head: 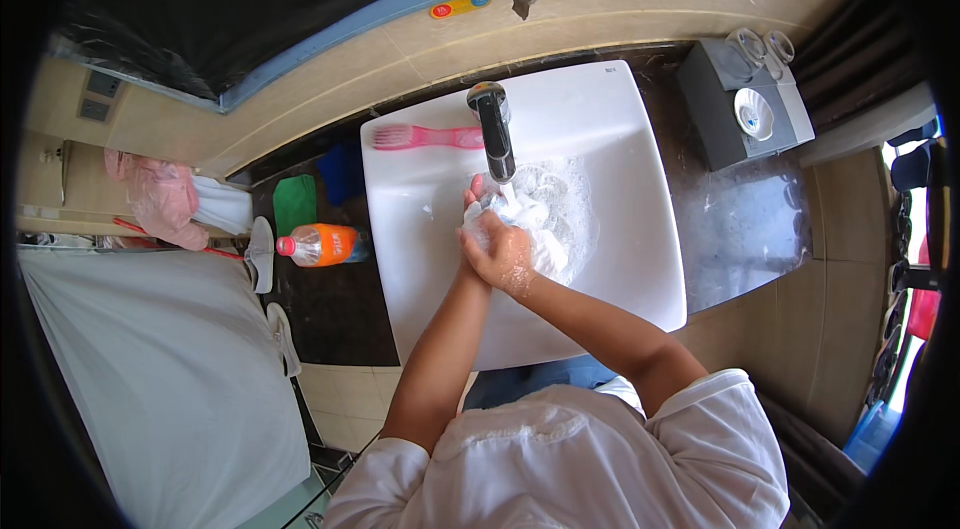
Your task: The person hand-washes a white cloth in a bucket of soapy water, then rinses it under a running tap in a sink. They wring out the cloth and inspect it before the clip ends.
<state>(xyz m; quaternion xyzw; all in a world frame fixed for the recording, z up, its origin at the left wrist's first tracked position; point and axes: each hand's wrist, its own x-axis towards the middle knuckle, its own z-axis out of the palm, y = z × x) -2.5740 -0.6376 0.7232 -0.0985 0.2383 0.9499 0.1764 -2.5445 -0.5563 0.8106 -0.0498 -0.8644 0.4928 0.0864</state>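
Observation:
My left hand (474, 191) and my right hand (504, 251) are pressed together around a wet white cloth (529, 214) under the faucet. The right hand lies over the left and hides most of its palm. Suds cling to the right wrist. Water runs from the chrome faucet (496, 135) onto the cloth, part of which hangs down into foamy water (574, 210). All this is inside a white washbasin (626, 251). A pink scrub brush (427, 137) lies on the basin's back ledge, its handle end by the faucet.
Left of the basin are a bottle with an orange label (322, 245), a green cloth (295, 203), a blue cloth (341, 173) and white shoes (260, 255). On the right, a grey box (712, 101) carries glasses (746, 53) and a small white dish (753, 114).

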